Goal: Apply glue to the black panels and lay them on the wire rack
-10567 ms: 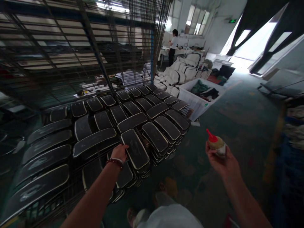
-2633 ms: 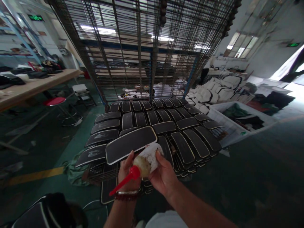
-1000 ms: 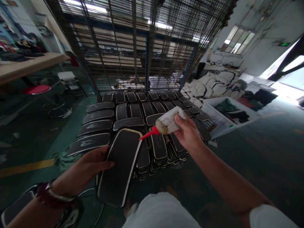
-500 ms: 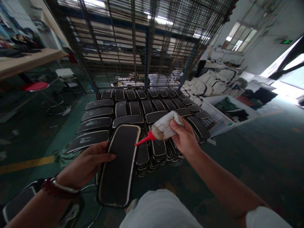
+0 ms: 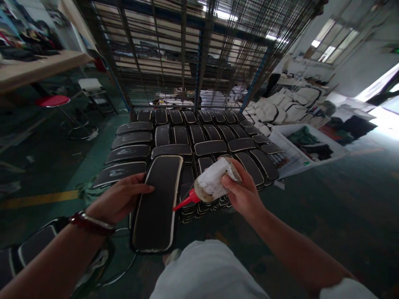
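Observation:
My left hand point(image 5: 121, 197) grips the left edge of a long dark panel point(image 5: 156, 207) with rounded corners, its thumb lying on the face. A pale line of glue runs around the panel's rim. In my right hand point(image 5: 241, 189) is a white, stained glue bottle point(image 5: 215, 180), tilted down to the left, fingers wrapped round its base. The tip of its red nozzle point(image 5: 183, 202) meets the panel's right edge, about two thirds of the way down. Behind the panel lie stacks of similar dark panels point(image 5: 210, 147) with pale rims.
A tall wire rack point(image 5: 199, 54) stands behind the stacks. To the right are a white bin point(image 5: 291, 155) with cloth in it and a heap of white pieces point(image 5: 280, 106). A red stool point(image 5: 53, 101) and a table point(image 5: 46, 68) stand at left.
The nozzle tip has moved down along the panel's right edge, with my right hand and the bottle lower. My left hand still holds the panel, and the view has shifted slightly.

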The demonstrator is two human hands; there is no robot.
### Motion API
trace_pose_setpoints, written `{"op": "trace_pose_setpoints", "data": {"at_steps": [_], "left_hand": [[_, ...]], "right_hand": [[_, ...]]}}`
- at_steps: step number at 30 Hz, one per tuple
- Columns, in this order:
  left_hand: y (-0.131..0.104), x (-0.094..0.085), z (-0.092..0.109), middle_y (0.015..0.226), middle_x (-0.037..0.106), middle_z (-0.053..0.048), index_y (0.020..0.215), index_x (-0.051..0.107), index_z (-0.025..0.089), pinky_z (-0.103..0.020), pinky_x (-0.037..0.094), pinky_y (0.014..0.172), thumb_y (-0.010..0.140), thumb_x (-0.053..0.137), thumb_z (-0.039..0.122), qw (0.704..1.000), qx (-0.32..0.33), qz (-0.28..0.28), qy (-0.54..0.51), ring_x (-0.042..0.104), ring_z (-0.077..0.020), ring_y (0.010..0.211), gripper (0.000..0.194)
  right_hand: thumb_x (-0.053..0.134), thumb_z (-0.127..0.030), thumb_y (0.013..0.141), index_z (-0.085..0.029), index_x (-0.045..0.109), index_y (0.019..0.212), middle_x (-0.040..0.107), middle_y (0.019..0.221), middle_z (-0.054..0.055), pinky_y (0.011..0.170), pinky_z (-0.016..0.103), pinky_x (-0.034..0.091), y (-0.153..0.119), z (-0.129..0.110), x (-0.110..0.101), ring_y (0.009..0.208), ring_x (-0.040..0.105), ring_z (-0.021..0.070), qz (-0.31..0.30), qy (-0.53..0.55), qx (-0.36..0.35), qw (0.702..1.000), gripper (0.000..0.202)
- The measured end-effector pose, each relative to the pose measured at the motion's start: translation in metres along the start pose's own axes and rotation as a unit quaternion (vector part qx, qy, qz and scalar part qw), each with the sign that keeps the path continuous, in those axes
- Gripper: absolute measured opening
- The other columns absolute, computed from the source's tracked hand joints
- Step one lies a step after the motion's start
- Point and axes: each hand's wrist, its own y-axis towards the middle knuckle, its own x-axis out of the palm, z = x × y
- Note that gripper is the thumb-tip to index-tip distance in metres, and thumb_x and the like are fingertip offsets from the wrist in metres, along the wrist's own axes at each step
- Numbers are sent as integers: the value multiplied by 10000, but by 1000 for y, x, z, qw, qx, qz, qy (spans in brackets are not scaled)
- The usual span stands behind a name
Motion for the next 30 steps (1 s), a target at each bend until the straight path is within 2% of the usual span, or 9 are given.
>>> {"op": "trace_pose_setpoints", "data": {"at_steps": [4, 9, 12, 15, 18, 21, 23, 27, 30], "left_hand": [[1, 1, 1, 852, 896, -140, 1169, 806, 64, -383, 721, 642, 754, 819, -21, 1000, -6, 18, -13, 836, -273, 645, 424], [2, 1, 3, 797, 881, -114, 1163, 794, 62, -347, 710, 618, 806, 713, -83, 998, 0, 58, -25, 804, -234, 583, 394], [0, 2, 7, 747, 860, -97, 1060, 777, 70, -340, 703, 601, 829, 677, -99, 995, 9, 90, -33, 787, -224, 554, 304], [-2, 1, 8, 689, 831, -71, 953, 742, 91, -306, 686, 574, 838, 668, -116, 991, 19, 118, -52, 776, -212, 533, 248], [2, -6, 7, 712, 840, -57, 976, 739, 97, -294, 687, 568, 824, 697, -114, 988, 15, 135, -79, 779, -206, 531, 264], [9, -16, 4, 713, 842, -72, 1033, 748, 89, -333, 707, 568, 827, 647, -119, 985, 5, 148, -92, 791, -227, 526, 310], [13, -20, 2, 700, 837, -85, 1048, 750, 85, -361, 720, 577, 842, 604, -117, 984, 5, 152, -90, 803, -244, 534, 323], [12, -12, -2, 720, 845, -97, 1009, 751, 105, -369, 713, 541, 870, 577, -105, 987, 7, 140, -79, 803, -248, 525, 306], [6, 1, -7, 746, 855, -107, 961, 755, 121, -374, 707, 519, 847, 590, -107, 991, -1, 119, -69, 808, -255, 536, 303]], "right_hand": [[990, -478, 847, -314, 736, 1341, 751, 1187, 63, 991, 444, 603, -8, 2, -4, 1155, 695, 315, -20, -8, 15, 1000, 579], [942, -480, 905, -306, 703, 1393, 770, 1236, 88, 1034, 495, 601, -17, 4, -4, 1178, 725, 343, -49, -21, 13, 998, 570], [940, -483, 911, -308, 708, 1374, 789, 1204, 93, 992, 496, 613, -20, 3, 0, 1146, 748, 351, -55, -4, 12, 998, 546], [963, -474, 895, -301, 731, 1339, 803, 1152, 94, 949, 475, 620, -21, 1, 3, 1096, 766, 347, -41, 16, 13, 999, 530], [990, -472, 870, -286, 749, 1305, 810, 1097, 88, 927, 458, 629, -24, 5, 6, 1045, 777, 335, -21, 39, 17, 999, 531], [1037, -479, 807, -268, 777, 1249, 804, 1058, 64, 876, 394, 640, -32, 19, 13, 991, 770, 292, 21, 58, 25, 998, 554], [1057, -490, 775, -245, 794, 1185, 793, 1006, 44, 821, 351, 647, -34, 33, 18, 929, 758, 256, 55, 89, 66, 992, 546], [1098, -561, 660, -198, 777, 1041, 805, 993, 69, 669, 353, 663, -13, 52, 25, 850, 761, 264, 64, 212, 218, 951, 617], [1115, -553, 610, -192, 758, 1018, 788, 938, 61, 569, 310, 627, 21, 49, 24, 790, 736, 245, 72, 214, 167, 960, 651]]}}
